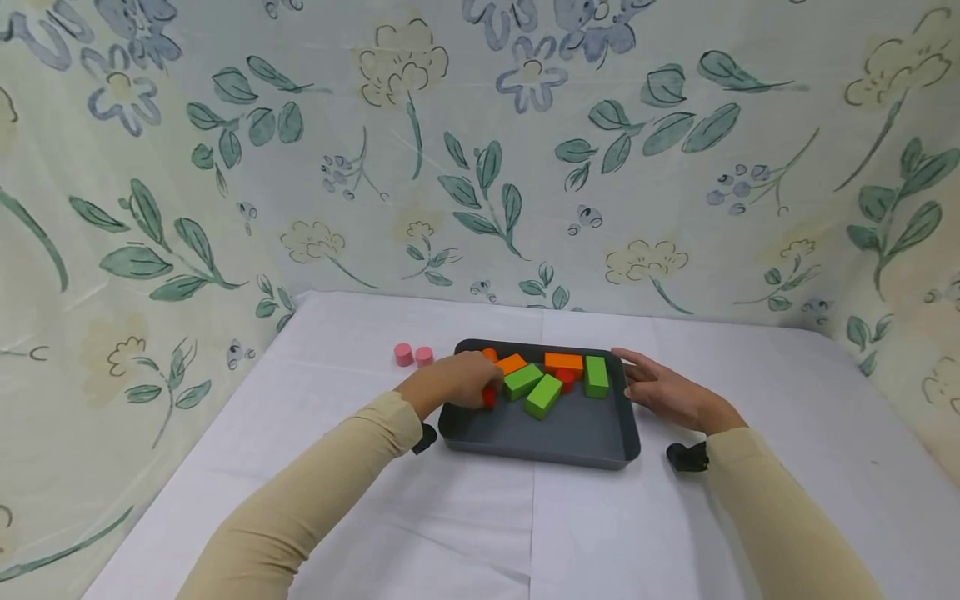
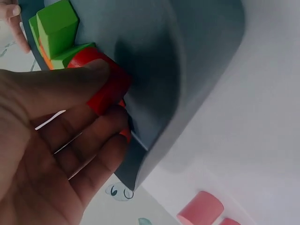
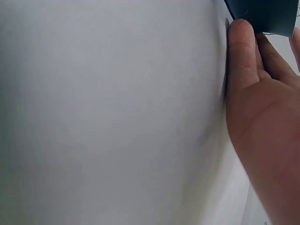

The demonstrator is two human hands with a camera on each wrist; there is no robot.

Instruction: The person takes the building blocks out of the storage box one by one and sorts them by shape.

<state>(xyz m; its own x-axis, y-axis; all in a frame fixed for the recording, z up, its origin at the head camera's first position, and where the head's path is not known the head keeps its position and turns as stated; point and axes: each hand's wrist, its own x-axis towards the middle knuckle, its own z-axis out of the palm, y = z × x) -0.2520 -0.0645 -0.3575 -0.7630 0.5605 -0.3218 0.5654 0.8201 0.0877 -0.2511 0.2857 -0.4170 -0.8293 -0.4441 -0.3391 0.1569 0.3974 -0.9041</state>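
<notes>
Nearest me on my feed, the dark tray (image 1: pixel 555 437) shows its bare floor between two sleeved arms. My left hand (image 1: pixel 459 379) reaches in over the tray's left end, thumb on one side and fingers on the other, pinching a red cylinder (image 2: pixel 112 89). So the cylinder lies right at those fingertips, inside the tray wall, and the left hand is clearly the nearer one. My thumb covers much of it, so I can't tell which way its long axis runs, nor whether it touches the tray floor. I judge that any move hinges on this: the tray's left wall lies close on one side of the held piece, the green blocks (image 1: pixel 543 397) close on the other.

Across the tray, my right hand (image 1: pixel 669 393) rests with fingers fairly straight against the outside of the right wall, holding no block, well apart from the red cylinder.

Farther in, beyond the nearest green pieces, I see a second red piece (image 1: pixel 566 381) beside an orange block (image 1: pixel 564 362) near the back wall. Two pink cylinders (image 1: pixel 403 355) stand on the white cloth outside the tray's left end, beyond my left wrist. A floral curtain (image 1: pixel 480 217) closes the view behind.
</notes>
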